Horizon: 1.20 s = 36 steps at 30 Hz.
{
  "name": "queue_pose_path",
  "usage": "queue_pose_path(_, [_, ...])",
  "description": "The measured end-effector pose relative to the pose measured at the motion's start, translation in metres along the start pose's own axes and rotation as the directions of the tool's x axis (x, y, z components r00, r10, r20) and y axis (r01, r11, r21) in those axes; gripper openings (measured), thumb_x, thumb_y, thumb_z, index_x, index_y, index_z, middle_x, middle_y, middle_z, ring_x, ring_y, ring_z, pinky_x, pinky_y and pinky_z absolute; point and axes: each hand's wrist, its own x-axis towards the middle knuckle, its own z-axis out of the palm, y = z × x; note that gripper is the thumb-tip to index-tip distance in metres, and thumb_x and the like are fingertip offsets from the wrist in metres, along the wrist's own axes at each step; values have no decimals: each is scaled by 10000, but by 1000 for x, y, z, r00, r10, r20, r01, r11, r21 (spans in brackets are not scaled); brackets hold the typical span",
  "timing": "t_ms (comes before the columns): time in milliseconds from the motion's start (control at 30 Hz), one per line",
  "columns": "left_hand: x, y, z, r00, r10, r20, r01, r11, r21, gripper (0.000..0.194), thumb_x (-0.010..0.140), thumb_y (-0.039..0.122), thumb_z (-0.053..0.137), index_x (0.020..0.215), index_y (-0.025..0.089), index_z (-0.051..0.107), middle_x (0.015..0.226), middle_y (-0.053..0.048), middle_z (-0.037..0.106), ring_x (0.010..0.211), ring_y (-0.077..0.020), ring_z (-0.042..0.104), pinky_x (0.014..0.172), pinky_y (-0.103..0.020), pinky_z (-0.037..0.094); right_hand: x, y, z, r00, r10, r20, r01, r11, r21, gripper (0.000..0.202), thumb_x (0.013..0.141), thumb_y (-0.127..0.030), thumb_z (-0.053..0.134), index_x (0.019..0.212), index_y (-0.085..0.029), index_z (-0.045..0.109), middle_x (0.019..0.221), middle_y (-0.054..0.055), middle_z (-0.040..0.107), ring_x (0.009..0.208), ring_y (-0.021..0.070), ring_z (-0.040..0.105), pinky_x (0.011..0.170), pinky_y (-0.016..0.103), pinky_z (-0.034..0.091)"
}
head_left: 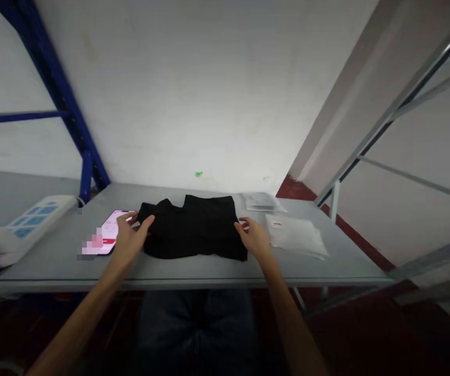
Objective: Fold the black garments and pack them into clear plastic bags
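A black garment (197, 227) lies spread across the grey table (170, 269), a notch showing in its far edge; its exact kind I cannot make out. At its left end my left hand (130, 232) pinches the cloth between thumb and fingers. My right hand (253, 235) grips the right edge with thumb and fingertips. Partly behind my left hand lies a phone (109, 230) with a lit pink screen. Just right of my right hand rests a stack of white, frosted plastic bags (297, 235).
Clear plastic packets (262, 202) lie farther back on the right. A white power strip (38, 222) sits at the left. A blue metal post (58, 89) rises at the back left, grey metal bars (377, 125) at the right. A white wall (209, 104) stands behind the table.
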Motion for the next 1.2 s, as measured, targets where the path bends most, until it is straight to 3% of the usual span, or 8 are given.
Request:
queue_pose_path(67, [10,-2,-6,993,-116,9,116,992,-52,735,778,475,805,1360,242,420,1285,-160,643,996,-265,730,757,-396,643,7,-5,4,999,29,23,-28,999,-37,340,1003,-461,611,1211,-212,711,1034,75,780,963,245,730,798,313,512])
queue_pose_path(133, [19,-4,-8,994,-113,-4,113,994,7,815,734,440,842,1403,251,418,1273,-153,660,962,-265,740,756,-402,642,14,-9,9,997,59,49,-55,996,-76,329,980,-464,652,1170,-209,734,1041,84,789,991,265,735,791,316,513])
queue_pose_path(300, [36,-4,-3,992,106,65,-118,969,218,627,735,339,771,1324,242,580,1161,-111,722,1090,-314,720,925,-471,598,28,-6,17,991,106,83,-103,994,-31,206,931,-349,709,1064,-210,783,1025,78,806,985,258,753,809,303,526])
queue_pose_path(433, [44,14,4,955,271,119,-287,947,145,405,765,324,694,1163,244,689,1217,-85,731,1213,-299,671,1020,-453,555,37,1,9,997,68,27,-70,996,55,188,938,-335,673,1012,-208,791,954,59,807,894,232,755,800,295,530])
queue_pose_path(633, [55,21,2,950,282,136,-308,917,254,377,808,335,653,1169,238,704,1241,-84,725,1186,-294,675,1021,-443,551,41,2,-3,997,35,-67,-30,997,76,204,948,-377,659,1032,-219,758,940,34,786,826,200,724,784,290,524])
queue_pose_path(867, [38,0,3,824,438,360,-566,619,545,298,909,413,595,1087,235,754,1478,-149,565,1446,-391,449,1190,-596,365,23,2,8,999,-48,-6,48,998,-43,318,933,-312,691,1242,-239,698,1133,67,697,885,182,692,817,291,512])
queue_pose_path(1033, [41,8,6,787,458,413,-617,566,547,170,887,334,610,912,226,740,1453,-146,584,1357,-396,519,1159,-593,385,25,-6,-1,991,-116,-65,115,993,-12,150,917,-249,647,1037,-239,737,1093,53,684,944,191,676,877,311,502])
queue_pose_path(1200, [48,11,5,740,399,541,-667,539,515,328,852,328,639,1168,281,716,1519,-125,552,1414,-389,480,1172,-623,338,24,-11,-17,980,-172,-96,189,959,213,126,894,-248,597,980,-227,687,957,28,749,924,204,706,891,334,514])
